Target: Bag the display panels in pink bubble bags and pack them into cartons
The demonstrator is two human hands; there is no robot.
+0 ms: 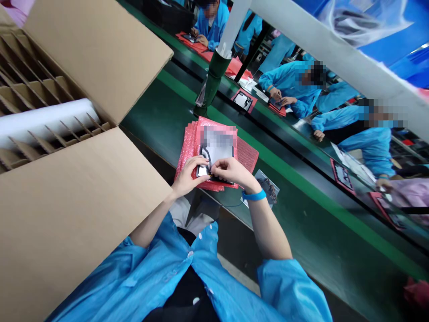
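Note:
A flat white panel with a black border (217,150) lies on a stack of pink bubble-wrap bags (187,147) at the near edge of the dark green bench. My left hand (188,174) pinches the panel's near left corner, fingers closed. My right hand (231,172), with a blue wrist strap (254,195), pinches the same near edge beside it, where a thin black cable loops. What exactly sits between the fingertips is too small to make out.
A large open cardboard box (83,188) with divider slots and a white foam sheet (47,118) fills the left. A small clear bag of parts (268,185) lies right of the stack. A green post (211,82) stands behind. Several people in blue coats work across the belt.

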